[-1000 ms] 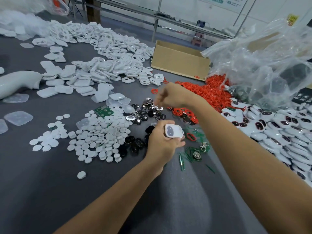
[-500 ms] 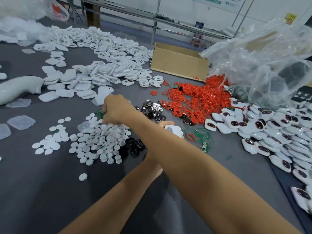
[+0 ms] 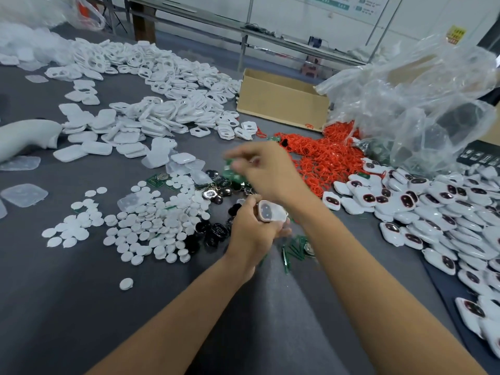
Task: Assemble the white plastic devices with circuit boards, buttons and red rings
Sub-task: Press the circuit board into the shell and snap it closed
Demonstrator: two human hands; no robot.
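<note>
My left hand (image 3: 250, 234) grips a white plastic shell (image 3: 272, 211), open side up, just above the grey table (image 3: 81, 307). My right hand (image 3: 266, 170) hovers a little beyond it, blurred by motion, pinching a green circuit board (image 3: 231, 170) in its fingertips. Below the hands lie black buttons (image 3: 216, 230) and more green boards (image 3: 293, 249). A heap of red rings (image 3: 324, 155) sits to the right of my right hand.
White round discs (image 3: 151, 223) cover the table at left, with piles of white shells (image 3: 151, 109) behind them. Finished white devices (image 3: 438, 207) are heaped at right. A cardboard box (image 3: 281, 100) and a crumpled clear plastic bag (image 3: 422, 104) stand at the back right.
My right hand went left to the boards beside the white discs, then came back toward the shell with a green board pinched in it. My left hand stayed put with the shell.
</note>
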